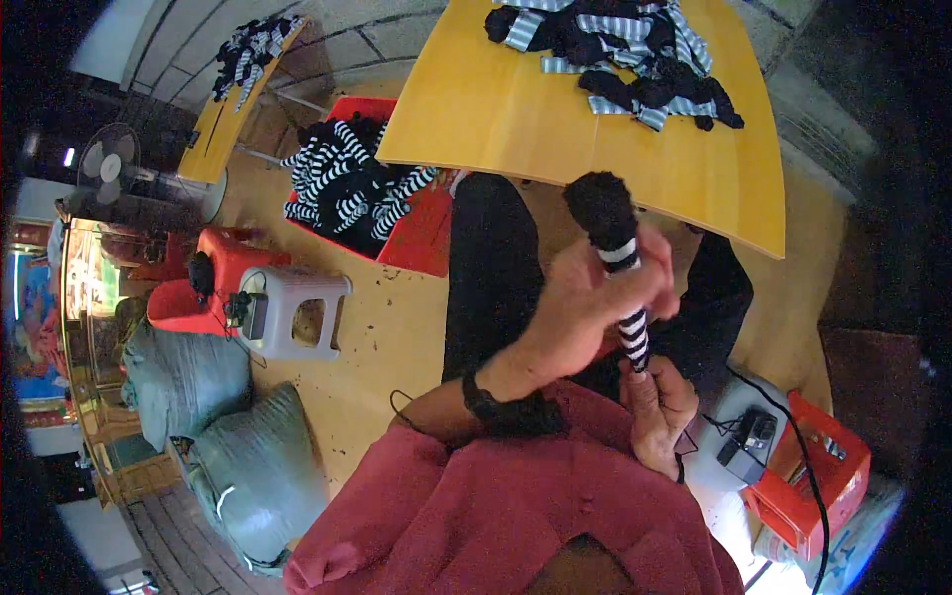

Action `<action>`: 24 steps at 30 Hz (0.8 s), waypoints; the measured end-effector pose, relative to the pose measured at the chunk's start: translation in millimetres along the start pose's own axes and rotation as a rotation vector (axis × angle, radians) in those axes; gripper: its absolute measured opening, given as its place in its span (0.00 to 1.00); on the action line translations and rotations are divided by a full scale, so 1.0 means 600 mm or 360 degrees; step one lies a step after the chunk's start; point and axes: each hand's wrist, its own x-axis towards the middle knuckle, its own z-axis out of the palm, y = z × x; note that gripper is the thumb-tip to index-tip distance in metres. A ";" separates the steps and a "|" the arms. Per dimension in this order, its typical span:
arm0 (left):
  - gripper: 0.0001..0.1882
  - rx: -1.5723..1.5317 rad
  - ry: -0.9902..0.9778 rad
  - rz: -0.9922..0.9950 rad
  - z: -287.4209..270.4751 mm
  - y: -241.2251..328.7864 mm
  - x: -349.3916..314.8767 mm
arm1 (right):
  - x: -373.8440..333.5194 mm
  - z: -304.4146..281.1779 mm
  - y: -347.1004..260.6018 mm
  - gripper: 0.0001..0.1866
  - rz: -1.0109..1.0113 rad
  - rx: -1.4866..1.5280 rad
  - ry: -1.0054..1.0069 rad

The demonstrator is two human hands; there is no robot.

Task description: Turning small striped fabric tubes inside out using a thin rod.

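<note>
A black-and-white striped knitted sock (601, 210) stands nearly upright above my lap, its bunched, fuzzy black end uppermost. My left hand (585, 307) is wrapped round its middle, hiding part of the stripes. Lower down, the thumb and fingers of my right hand (659, 409) pinch the narrow striped end. On the yellow table (476, 119) in front of me lies a pile of black knitted pieces with grey-and-white striped parts (635, 59). The sock is apart from the table, just short of its near edge.
To the left, a red crate (416, 238) holds many striped pieces (347, 178). Further left are a grey stool (297, 317), a red chair (188, 302) and stuffed green sacks (258, 476). At right stand a red container (818, 466) and a black device with a cable (749, 446).
</note>
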 end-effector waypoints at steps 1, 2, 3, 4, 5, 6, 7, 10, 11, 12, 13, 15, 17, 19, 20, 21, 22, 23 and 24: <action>0.11 0.0040 0.0045 0.0094 -0.001 0.013 0.008 | -0.002 0.001 0.010 0.07 -0.0071 -0.0078 0.0000; 0.12 0.0090 0.0097 0.0191 -0.001 0.027 0.016 | -0.004 0.003 0.015 0.09 -0.0144 -0.0149 -0.0007; 0.12 0.0090 0.0097 0.0197 -0.008 0.036 0.018 | -0.007 0.003 0.016 0.09 -0.0149 -0.0149 -0.0011; 0.12 -0.0012 -0.0007 0.0140 -0.014 0.044 0.021 | -0.010 0.003 0.017 0.06 -0.0100 -0.0120 0.0020; 0.11 -0.0112 -0.0107 0.0085 -0.018 0.049 0.021 | -0.010 0.005 0.017 0.04 -0.0051 -0.0089 0.0046; 0.11 -0.0059 -0.0020 0.0099 -0.006 0.057 0.021 | -0.009 0.006 0.016 0.04 -0.0054 -0.0086 0.0042; 0.11 -0.0056 -0.0020 0.0102 -0.012 0.053 0.022 | -0.007 0.007 0.015 0.04 -0.0094 -0.0097 0.0033; 0.11 -0.0199 -0.0063 -0.0126 -0.008 0.013 0.011 | 0.000 0.012 0.004 0.05 -0.0146 -0.0069 0.0060; 0.09 -0.0222 -0.0116 -0.0111 -0.004 -0.004 0.006 | 0.003 0.012 0.002 0.06 -0.0164 -0.0024 0.0095; 0.09 -0.0223 -0.0115 -0.0106 -0.005 -0.011 0.001 | 0.002 0.010 0.007 0.06 -0.0162 -0.0030 0.0104; 0.08 -0.0225 -0.0114 -0.0101 -0.006 -0.015 -0.002 | 0.003 0.009 0.017 0.06 -0.0051 0.0163 0.0037; 0.08 -0.0242 -0.0110 -0.0141 -0.010 -0.017 -0.005 | 0.007 0.003 0.017 0.07 0.0057 0.0361 -0.0030; 0.08 -0.0257 -0.0104 -0.0177 -0.015 -0.017 -0.009 | 0.020 -0.007 0.002 0.06 0.0629 0.1119 -0.0371; 0.09 -0.0159 -0.0084 -0.0198 -0.020 -0.016 -0.012 | 0.025 -0.006 -0.002 0.05 0.0708 0.1197 -0.0461; 0.09 -0.0161 -0.0086 -0.0197 -0.019 -0.013 -0.011 | 0.024 -0.003 -0.004 0.05 0.0590 0.1153 -0.0431; 0.11 -0.0051 -0.0142 -0.0107 -0.017 -0.009 -0.007 | 0.024 -0.001 -0.005 0.05 0.0474 0.1108 -0.0402; 0.13 0.0059 -0.0197 -0.0016 -0.015 -0.003 -0.003 | 0.023 0.000 -0.005 0.05 0.0472 0.1104 -0.0403; 0.13 0.0061 -0.0192 -0.0008 -0.015 0.004 0.001 | 0.019 0.002 0.000 0.05 0.0368 0.0861 -0.0276; 0.15 -0.0007 -0.0084 0.0084 -0.013 0.014 0.007 | 0.015 0.004 0.005 0.04 0.0262 0.0618 -0.0148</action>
